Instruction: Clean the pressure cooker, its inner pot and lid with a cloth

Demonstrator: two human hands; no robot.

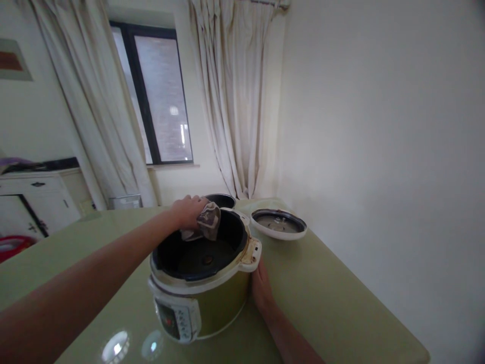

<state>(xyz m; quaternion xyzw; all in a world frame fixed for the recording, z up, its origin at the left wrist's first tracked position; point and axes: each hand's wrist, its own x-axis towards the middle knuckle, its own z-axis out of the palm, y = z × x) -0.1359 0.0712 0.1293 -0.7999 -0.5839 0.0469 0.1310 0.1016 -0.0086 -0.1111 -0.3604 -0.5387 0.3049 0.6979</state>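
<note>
Left forearm point(94, 273), mine, nearest, above the green worktop point(322, 303). Cooker point(223, 298), one, upright, uncovered; my right hand point(262, 285) beside it below the handle, fingers partly hidden, grip untellable. Interior: dark, one small disc point(207, 260) at bottom. My left hand point(188, 211), clutching a bunched cloth point(209, 221) inside the rim: best pressed evenly, cooker braced. Beyond: lid point(282, 222), inner face up; dark pot point(223, 200), contents unseen.

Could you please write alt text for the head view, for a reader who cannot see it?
A person's left hand holds a crumpled cloth at the far side of an open electric cooker, while the right hand is at its right side. A dark pot stands behind, and an upturned lid lies to the right on the green table.
</note>
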